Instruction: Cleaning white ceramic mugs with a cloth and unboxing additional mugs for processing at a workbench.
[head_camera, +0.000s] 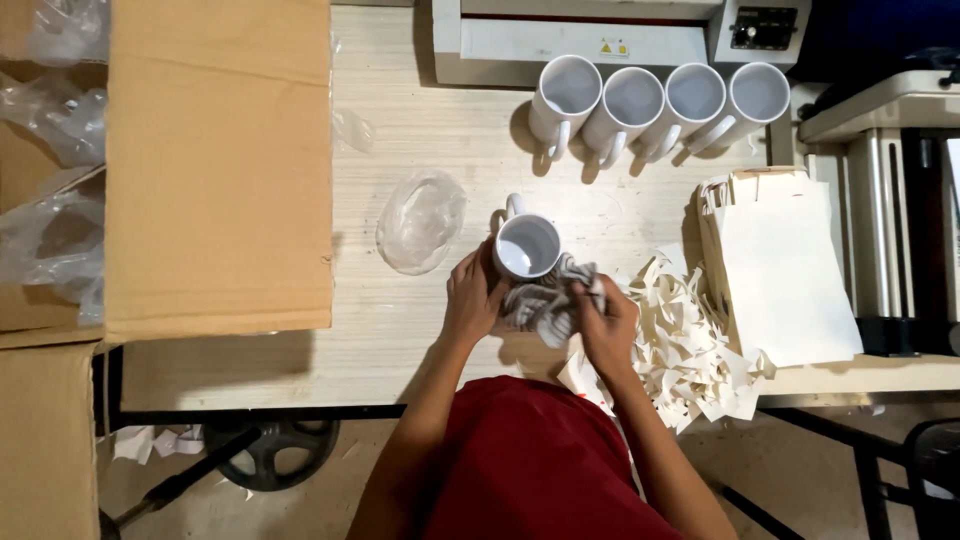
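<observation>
Left hand: fingers curled closed around the wall of a white mug, empty, mouth facing up, long axis vertical, handle at 11 o'clock. Right hand: fingers pinched on a crumpled printed sheet pressed against the mug's 5 o'clock side. The mug stands mid-worktop. At 12 to 1 o'clock, a row of four empty mugs; at 4 o'clock, paper scraps; at 9 o'clock, a clear plastic bag, then a cardboard box.

Dim warm light from above; soft shadows under mugs; edges dark, slightly blurred.
</observation>
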